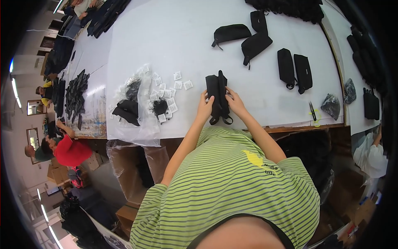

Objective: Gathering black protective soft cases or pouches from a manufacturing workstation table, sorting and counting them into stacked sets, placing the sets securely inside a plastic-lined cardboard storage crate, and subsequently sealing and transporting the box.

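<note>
Near the front edge of the white table, two long black fabric pouches stand side by side between my hands, small loops at their near ends. My left hand grips their left side, thumb on top. On the other side my right hand presses in with its fingers; part of them is hidden by the fabric. Just left of my left hand lie white printed tags and a tangle of black cords. Beyond my hands are more black pouches, with another pair to the right.
A clear plastic bag with black items lies at the left. Thread snips with a yellow loop and a bagged dark bundle are near the right edge. Dark fabric is piled far back. A person in red works at the left.
</note>
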